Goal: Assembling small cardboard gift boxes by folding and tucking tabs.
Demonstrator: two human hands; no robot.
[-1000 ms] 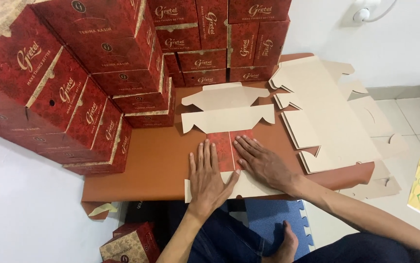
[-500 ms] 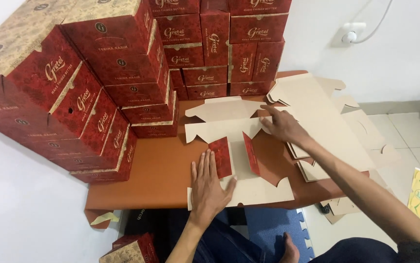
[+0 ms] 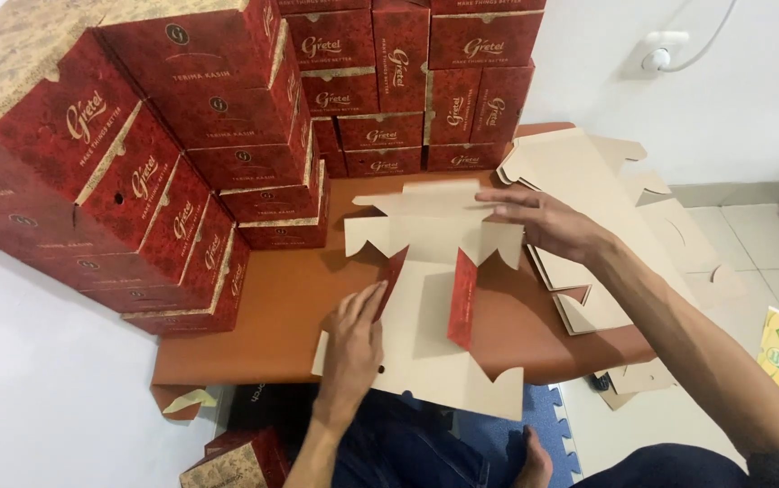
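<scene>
A flat cardboard box blank [image 3: 430,325], brown inside and red outside, lies on the low brown table [image 3: 272,325] in front of me. Two of its side flaps stand half raised, showing red faces. My left hand [image 3: 353,348] presses flat on the near left part of the blank, fingers beside the left raised flap. My right hand [image 3: 547,221] reaches over the far end of the blank, fingers spread and touching the far panel. Neither hand grips anything.
Tall stacks of finished red boxes [image 3: 163,163] crowd the left and back of the table. A pile of unfolded blanks [image 3: 606,208] lies at the right and hangs over the edge. My legs and a blue foam mat [image 3: 498,434] are below, and a wall socket [image 3: 660,50] is above.
My right hand moved from the blank's near middle to its far end. The blank's two side flaps rose from flat to half upright. My left hand stayed pressed down.
</scene>
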